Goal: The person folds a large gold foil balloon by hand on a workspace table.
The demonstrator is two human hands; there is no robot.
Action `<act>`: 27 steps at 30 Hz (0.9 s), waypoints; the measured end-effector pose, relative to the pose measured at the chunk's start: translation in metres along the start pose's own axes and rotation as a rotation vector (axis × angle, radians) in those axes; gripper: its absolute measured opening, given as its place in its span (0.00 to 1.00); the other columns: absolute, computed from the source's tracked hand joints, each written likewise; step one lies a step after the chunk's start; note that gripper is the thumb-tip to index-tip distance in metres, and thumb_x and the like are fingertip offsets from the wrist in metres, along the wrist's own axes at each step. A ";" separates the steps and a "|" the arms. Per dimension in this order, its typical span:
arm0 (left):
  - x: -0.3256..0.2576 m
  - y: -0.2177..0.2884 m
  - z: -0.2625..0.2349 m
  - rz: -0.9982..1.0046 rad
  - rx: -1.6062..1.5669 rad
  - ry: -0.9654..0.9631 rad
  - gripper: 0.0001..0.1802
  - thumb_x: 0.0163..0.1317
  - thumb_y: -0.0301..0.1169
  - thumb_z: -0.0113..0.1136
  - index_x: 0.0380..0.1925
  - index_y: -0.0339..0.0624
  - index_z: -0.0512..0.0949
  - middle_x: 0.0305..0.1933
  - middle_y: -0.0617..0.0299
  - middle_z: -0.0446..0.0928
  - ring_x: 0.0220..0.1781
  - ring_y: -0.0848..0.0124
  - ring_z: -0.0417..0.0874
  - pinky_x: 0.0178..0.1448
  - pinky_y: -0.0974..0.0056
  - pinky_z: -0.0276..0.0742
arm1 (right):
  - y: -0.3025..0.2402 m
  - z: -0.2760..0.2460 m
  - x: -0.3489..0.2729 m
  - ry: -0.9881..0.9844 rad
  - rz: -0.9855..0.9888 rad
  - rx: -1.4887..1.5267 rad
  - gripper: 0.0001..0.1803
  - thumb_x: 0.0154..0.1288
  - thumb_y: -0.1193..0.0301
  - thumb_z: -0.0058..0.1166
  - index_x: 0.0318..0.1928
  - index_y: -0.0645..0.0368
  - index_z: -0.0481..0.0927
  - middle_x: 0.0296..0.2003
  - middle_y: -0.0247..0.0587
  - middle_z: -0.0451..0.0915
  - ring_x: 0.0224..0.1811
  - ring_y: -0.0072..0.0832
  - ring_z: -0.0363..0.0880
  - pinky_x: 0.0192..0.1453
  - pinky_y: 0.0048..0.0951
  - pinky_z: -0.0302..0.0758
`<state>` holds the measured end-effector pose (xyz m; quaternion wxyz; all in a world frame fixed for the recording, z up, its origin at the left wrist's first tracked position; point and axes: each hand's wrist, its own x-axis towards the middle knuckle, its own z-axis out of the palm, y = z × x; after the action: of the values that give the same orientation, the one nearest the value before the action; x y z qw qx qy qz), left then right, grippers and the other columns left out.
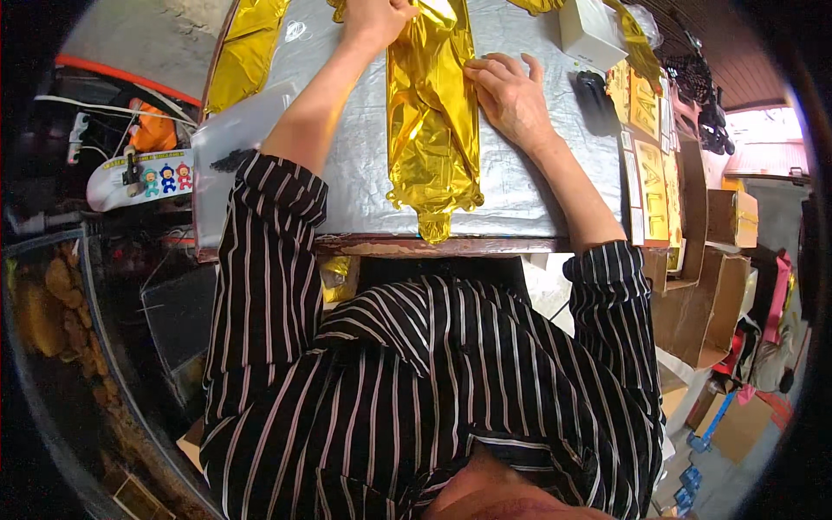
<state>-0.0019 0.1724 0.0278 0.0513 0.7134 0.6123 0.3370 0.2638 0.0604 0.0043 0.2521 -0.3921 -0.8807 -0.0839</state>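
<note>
A long gold foil balloon (433,121), uninflated and creased, lies lengthwise on the silver-covered table (355,191). Its narrow tail reaches the near table edge. My left hand (377,22) is at the balloon's far part, with bent fingers closed on the foil; the picture's top edge cuts off part of this hand. Against the balloon's right edge rests my right hand (513,97), its fingers apart and their tips touching the foil, thumb raised.
Another gold foil piece (247,61) lies at the table's far left, by a clear plastic sheet (238,143). To the right are a white box (592,35), a dark object (595,102) and flat packs with gold letters (652,191). Cardboard boxes (693,303) stand beyond the table's right side.
</note>
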 end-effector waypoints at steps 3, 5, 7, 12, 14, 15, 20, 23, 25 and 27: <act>-0.010 0.040 -0.009 -0.128 -0.135 -0.077 0.10 0.61 0.35 0.70 0.37 0.42 0.89 0.39 0.51 0.88 0.45 0.52 0.89 0.52 0.55 0.82 | 0.007 -0.001 -0.008 -0.004 0.029 -0.028 0.14 0.67 0.70 0.61 0.52 0.50 0.86 0.55 0.27 0.84 0.64 0.32 0.76 0.73 0.59 0.58; -0.018 0.021 -0.009 0.147 -0.387 0.222 0.09 0.57 0.36 0.73 0.29 0.41 0.88 0.29 0.55 0.88 0.32 0.59 0.88 0.39 0.58 0.82 | 0.000 -0.005 -0.003 0.010 0.017 -0.005 0.14 0.66 0.70 0.62 0.52 0.51 0.86 0.56 0.26 0.84 0.64 0.32 0.76 0.73 0.59 0.58; 0.005 -0.014 -0.007 -0.040 -0.162 0.022 0.15 0.56 0.45 0.74 0.29 0.45 0.89 0.29 0.58 0.88 0.33 0.59 0.89 0.42 0.59 0.82 | -0.009 -0.001 0.008 0.017 -0.011 0.018 0.14 0.65 0.70 0.62 0.51 0.51 0.86 0.55 0.26 0.84 0.64 0.32 0.76 0.73 0.59 0.57; 0.024 -0.014 0.020 -0.192 0.056 -0.329 0.23 0.55 0.58 0.73 0.29 0.48 0.91 0.27 0.65 0.88 0.32 0.64 0.89 0.44 0.61 0.81 | 0.003 -0.001 -0.003 0.012 0.027 0.002 0.15 0.64 0.70 0.62 0.51 0.51 0.86 0.54 0.27 0.84 0.64 0.32 0.76 0.74 0.59 0.57; 0.029 -0.017 0.034 -0.245 -0.122 -0.314 0.21 0.53 0.52 0.77 0.34 0.45 0.91 0.30 0.65 0.88 0.31 0.69 0.87 0.43 0.64 0.81 | 0.007 -0.002 -0.007 -0.009 0.038 -0.007 0.15 0.64 0.70 0.62 0.52 0.51 0.86 0.53 0.27 0.84 0.63 0.32 0.76 0.73 0.59 0.57; 0.031 -0.030 0.037 -0.248 -0.116 -0.306 0.21 0.53 0.52 0.77 0.34 0.45 0.91 0.30 0.65 0.88 0.31 0.69 0.87 0.43 0.64 0.81 | 0.004 -0.003 -0.003 -0.003 0.031 -0.003 0.15 0.64 0.70 0.62 0.52 0.51 0.86 0.53 0.27 0.84 0.63 0.32 0.76 0.73 0.59 0.57; 0.037 -0.062 0.042 -0.413 -0.841 -0.259 0.17 0.54 0.32 0.79 0.41 0.35 0.88 0.36 0.61 0.87 0.31 0.73 0.85 0.40 0.68 0.83 | -0.005 -0.001 0.006 -0.005 0.008 0.044 0.14 0.67 0.72 0.60 0.53 0.53 0.84 0.58 0.28 0.84 0.64 0.33 0.77 0.73 0.59 0.58; 0.032 -0.018 0.038 -0.496 -0.676 -0.203 0.07 0.58 0.32 0.73 0.27 0.40 0.87 0.23 0.60 0.84 0.21 0.69 0.81 0.27 0.64 0.75 | 0.002 -0.003 -0.004 -0.017 0.033 0.009 0.14 0.68 0.72 0.60 0.53 0.52 0.84 0.57 0.28 0.84 0.64 0.33 0.77 0.73 0.59 0.58; 0.035 -0.020 0.026 -0.504 -0.806 -0.247 0.06 0.58 0.30 0.72 0.29 0.39 0.87 0.22 0.62 0.83 0.20 0.73 0.78 0.24 0.67 0.70 | -0.001 -0.003 0.000 -0.018 0.026 0.015 0.14 0.68 0.72 0.60 0.53 0.53 0.84 0.58 0.28 0.84 0.64 0.33 0.77 0.73 0.59 0.58; 0.034 -0.011 0.017 -0.508 -0.942 -0.303 0.05 0.59 0.28 0.71 0.30 0.38 0.88 0.21 0.64 0.81 0.19 0.77 0.75 0.21 0.69 0.66 | -0.002 -0.004 -0.001 -0.025 0.030 0.016 0.14 0.68 0.72 0.60 0.53 0.53 0.84 0.58 0.27 0.84 0.64 0.33 0.77 0.73 0.60 0.58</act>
<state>-0.0009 0.2117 0.0236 0.5317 0.4838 0.5341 0.4449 0.2645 0.0575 0.0076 0.2453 -0.4043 -0.8785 -0.0680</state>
